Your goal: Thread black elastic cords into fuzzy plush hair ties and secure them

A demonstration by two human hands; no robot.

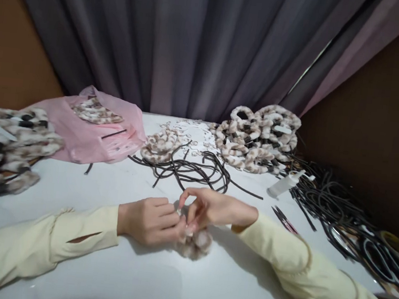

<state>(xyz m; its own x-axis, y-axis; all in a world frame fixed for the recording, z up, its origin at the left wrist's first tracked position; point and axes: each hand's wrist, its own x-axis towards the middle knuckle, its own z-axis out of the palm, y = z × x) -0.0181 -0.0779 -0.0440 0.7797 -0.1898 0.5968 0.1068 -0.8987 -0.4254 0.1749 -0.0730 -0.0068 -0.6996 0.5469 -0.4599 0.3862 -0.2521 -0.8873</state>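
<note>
Over the front middle of the white table, my left hand (155,221) is closed with its fingertips on a white-and-brown fluffy fabric piece (197,246). My right hand (210,210) meets it there, thumb and fingers pinched at the same piece, its index finger bent above. Part of the fluffy piece hangs out below the fingers; the rest is hidden by the hands. A tiny pale bit shows between the two hands, too small to name. Just beyond them lie black cords (197,171) in loose loops.
Fluffy rings are heaped at the back right (258,137) and more fluffy pieces at the left (4,151). A pink plastic bag (126,122) holds others. A white squeeze bottle (285,184), scissors (285,220) and a black cord tangle (330,203) lie right. Small metal pieces (196,144) are scattered behind.
</note>
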